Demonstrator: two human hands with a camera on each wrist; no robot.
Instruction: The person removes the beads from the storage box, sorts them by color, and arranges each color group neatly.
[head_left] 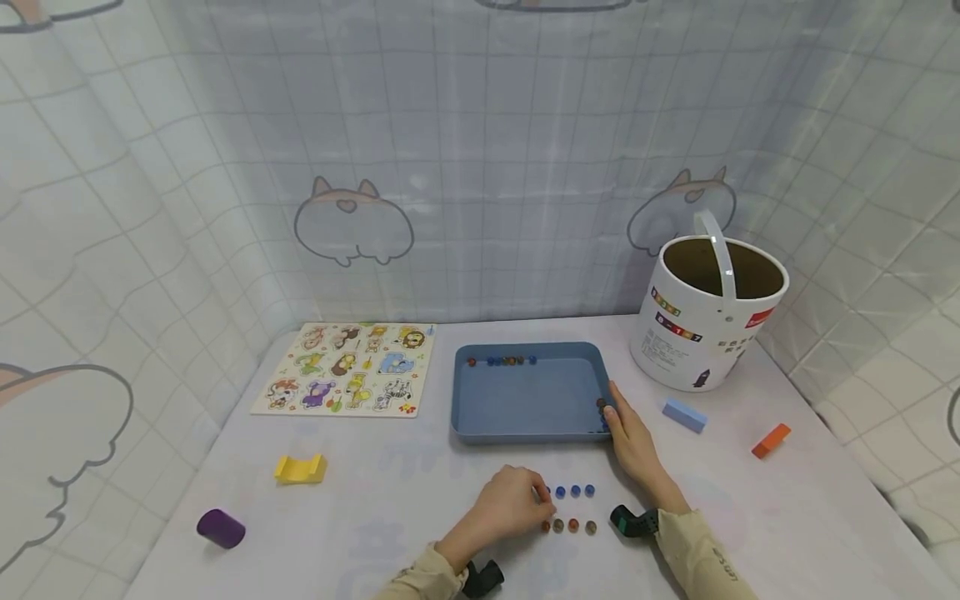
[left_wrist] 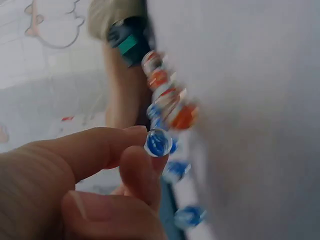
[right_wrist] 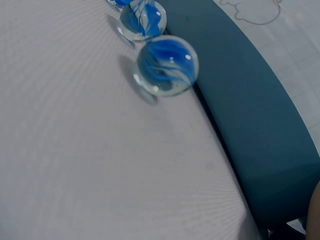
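My left hand (head_left: 512, 502) pinches a clear glass marble with a blue swirl (left_wrist: 158, 143) between thumb and fingertip, low over the table in front of the tray. Beside it lie a row of blue marbles (head_left: 575, 491) and, nearer me, a row of orange and brown swirled marbles (head_left: 573, 525). My right hand (head_left: 636, 446) holds the right side of the blue tray (head_left: 525, 400) near its front corner, thumb at the rim. Inside the tray, several mixed marbles (head_left: 512, 361) line the back edge, and a few more sit by the right wall, partly hidden by the hand.
A white bucket (head_left: 675, 350) with a handle stands at the back right. Near it lie a blue block (head_left: 684, 415) and an orange block (head_left: 771, 441). To the left are an animal puzzle board (head_left: 341, 371), a yellow block (head_left: 300, 470) and a purple cylinder (head_left: 221, 528).
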